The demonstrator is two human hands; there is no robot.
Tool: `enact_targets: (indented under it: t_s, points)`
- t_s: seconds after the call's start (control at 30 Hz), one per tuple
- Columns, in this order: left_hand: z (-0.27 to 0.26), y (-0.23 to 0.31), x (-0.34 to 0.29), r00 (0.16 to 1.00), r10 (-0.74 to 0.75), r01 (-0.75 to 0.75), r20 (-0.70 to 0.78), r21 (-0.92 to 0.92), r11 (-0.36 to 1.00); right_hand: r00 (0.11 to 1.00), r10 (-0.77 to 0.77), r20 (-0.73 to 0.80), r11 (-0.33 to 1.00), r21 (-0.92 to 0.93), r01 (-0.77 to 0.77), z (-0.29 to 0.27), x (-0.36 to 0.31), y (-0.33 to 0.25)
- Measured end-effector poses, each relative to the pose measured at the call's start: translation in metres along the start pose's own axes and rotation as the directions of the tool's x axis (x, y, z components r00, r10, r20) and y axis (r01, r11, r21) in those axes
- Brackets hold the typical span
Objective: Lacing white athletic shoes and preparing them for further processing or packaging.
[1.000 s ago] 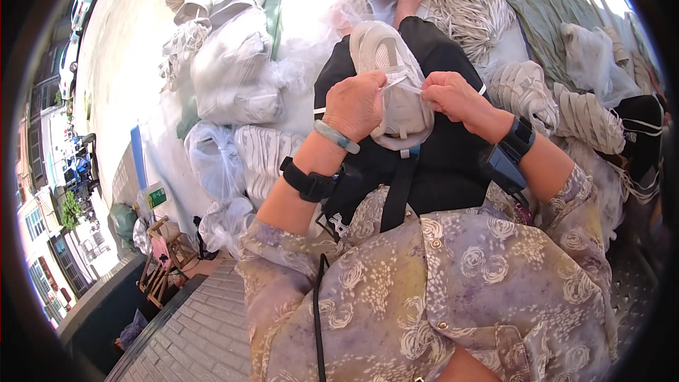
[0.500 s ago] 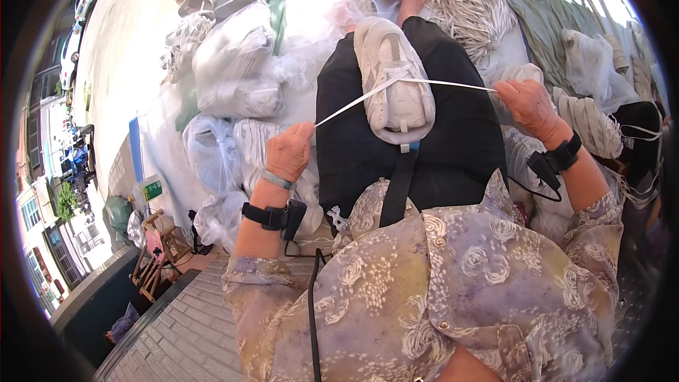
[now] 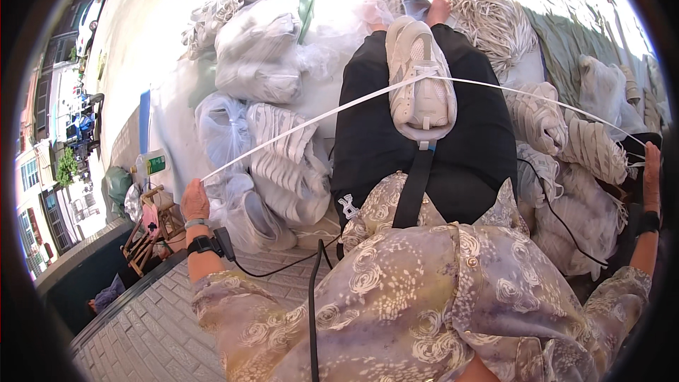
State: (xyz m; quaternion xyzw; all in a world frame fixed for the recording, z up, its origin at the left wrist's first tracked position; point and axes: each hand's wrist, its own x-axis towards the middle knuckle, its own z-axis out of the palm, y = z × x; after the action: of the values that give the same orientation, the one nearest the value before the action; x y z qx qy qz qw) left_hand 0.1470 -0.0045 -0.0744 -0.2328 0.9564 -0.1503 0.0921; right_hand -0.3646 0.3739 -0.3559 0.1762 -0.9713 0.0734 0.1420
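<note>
On the person's lap, over black trousers (image 3: 368, 148), a pale grey sneaker (image 3: 422, 85) is laid with its toe pointing away from the body and its heel nearest the floral blouse (image 3: 424, 297). A white shoelace (image 3: 304, 124) is threaded through the sneaker's eyelets and is drawn out taut to both sides. The lace's left end is pinched in the left hand (image 3: 194, 200), held far out to the left with the fingers closed on it. The lace's right end is run to the right hand (image 3: 651, 173), seen at the picture's right rim; whether its fingers are clamped on the lace cannot be told, since the hand is partly cut off by the rim. A dark band is worn on each wrist. Around the lap, heaps of white sneakers in clear plastic bags (image 3: 258, 49) and bundles of white laces (image 3: 488, 18) are spread on the ground. A green-labelled bottle (image 3: 151, 164) is stood near the left hand.
</note>
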Motion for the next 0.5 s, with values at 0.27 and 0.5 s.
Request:
enact_targets:
  t_s: [0.27,0.5]
  points:
    - [-0.043,-0.118,-0.012,0.967,-0.251,0.252,-0.051,0.002,0.968,0.891,0.427,-0.155,0.904,0.052,-0.424,0.189,0.046,0.083]
    - [-0.154,-0.194,0.011,0.951,-0.307,0.298,0.034,0.162,0.941,0.900,0.436,0.023,0.886,0.165,-0.433,0.187,-0.027,-0.006]
